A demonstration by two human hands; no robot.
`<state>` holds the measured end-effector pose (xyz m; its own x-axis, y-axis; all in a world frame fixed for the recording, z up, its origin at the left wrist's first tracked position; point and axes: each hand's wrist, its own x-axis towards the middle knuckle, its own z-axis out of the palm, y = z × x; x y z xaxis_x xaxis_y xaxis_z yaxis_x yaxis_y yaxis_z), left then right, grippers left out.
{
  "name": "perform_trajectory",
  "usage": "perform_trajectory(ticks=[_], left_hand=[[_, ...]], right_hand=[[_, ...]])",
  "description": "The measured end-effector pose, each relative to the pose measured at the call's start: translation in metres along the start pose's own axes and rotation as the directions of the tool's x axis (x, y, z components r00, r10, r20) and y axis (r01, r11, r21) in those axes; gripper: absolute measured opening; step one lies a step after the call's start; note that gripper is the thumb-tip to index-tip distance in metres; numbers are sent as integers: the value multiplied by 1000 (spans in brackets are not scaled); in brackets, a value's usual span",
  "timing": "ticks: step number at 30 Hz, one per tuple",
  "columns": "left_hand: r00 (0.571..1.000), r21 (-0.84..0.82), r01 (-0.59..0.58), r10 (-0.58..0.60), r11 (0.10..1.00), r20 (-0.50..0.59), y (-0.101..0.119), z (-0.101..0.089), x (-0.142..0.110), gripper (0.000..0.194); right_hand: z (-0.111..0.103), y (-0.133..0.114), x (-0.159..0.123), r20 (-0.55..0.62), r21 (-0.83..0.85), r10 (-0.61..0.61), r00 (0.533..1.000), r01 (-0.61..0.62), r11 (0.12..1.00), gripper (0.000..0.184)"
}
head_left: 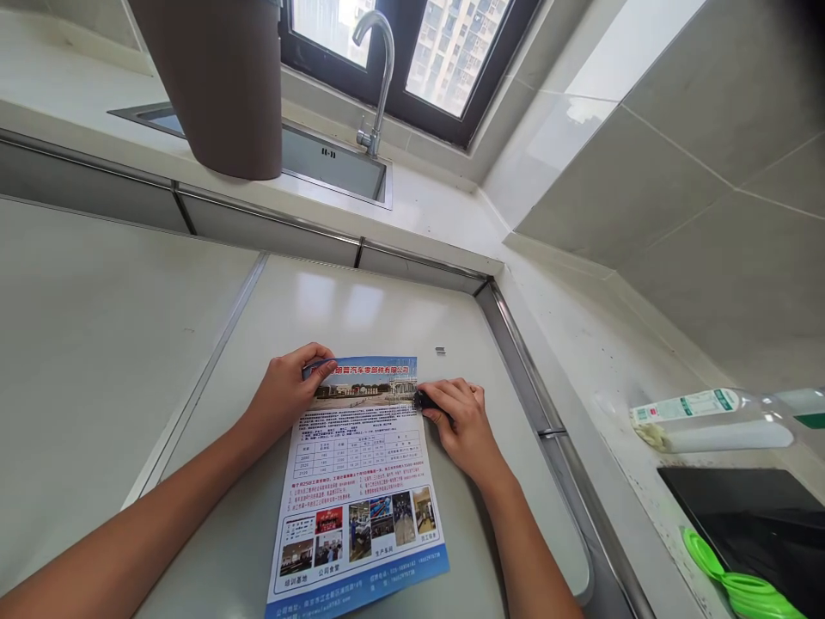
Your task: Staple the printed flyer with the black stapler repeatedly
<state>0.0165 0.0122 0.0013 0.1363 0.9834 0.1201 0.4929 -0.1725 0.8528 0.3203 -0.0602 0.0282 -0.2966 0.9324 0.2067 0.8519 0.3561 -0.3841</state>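
Note:
A printed flyer point(361, 464) with blue borders, red and black text and small photos lies at the bottom centre. My left hand point(300, 376) pinches its upper left corner, thumb on the printed face. At the upper right edge, my right hand point(457, 421) is closed around what looks like a small black stapler point(425, 399); its dark end meets the paper, and my fingers cover the rest. Small staple-like marks dot the flyer near that edge. Just beyond the paper, a short strip of staples point(440, 351) rests on the white surface point(387, 318).
A brown bin-like container point(235, 94) stands at the sink point(335, 163), under a chrome tap point(385, 77) and a window. Along the right counter lie a clear packet with a green-and-white label point(689, 404), a black flat panel point(754, 516) and bright green plastic lids point(741, 585). A metal-edged rim borders the surface.

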Motion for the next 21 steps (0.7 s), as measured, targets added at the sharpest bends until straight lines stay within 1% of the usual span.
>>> perform_trajectory(ticks=[8,11,14,17,21], left_hand=[[1000,-9,-11,11,1000,3,1,0,-1,24],[1000,-10,-8,8,1000,2,2,0,-1,24],[1000,-19,5,-4,1000,22,3,-1,-1,25],[999,-21,12,-11,1000,35,3,-1,-1,25],[1000,-1,1,-1,1000,15,3,-1,-1,24]], right_hand=[[1,1,-1,3,4,12,1000,-12,1000,30],[1,3,-1,-10,61,27,1000,-26,998,27],[0,4,-2,-20,114,33,999,-31,993,26],[-1,4,-2,-12,89,26,1000,-25,996,27],[-1,4,-2,-14,56,14,1000,-13,998,27]])
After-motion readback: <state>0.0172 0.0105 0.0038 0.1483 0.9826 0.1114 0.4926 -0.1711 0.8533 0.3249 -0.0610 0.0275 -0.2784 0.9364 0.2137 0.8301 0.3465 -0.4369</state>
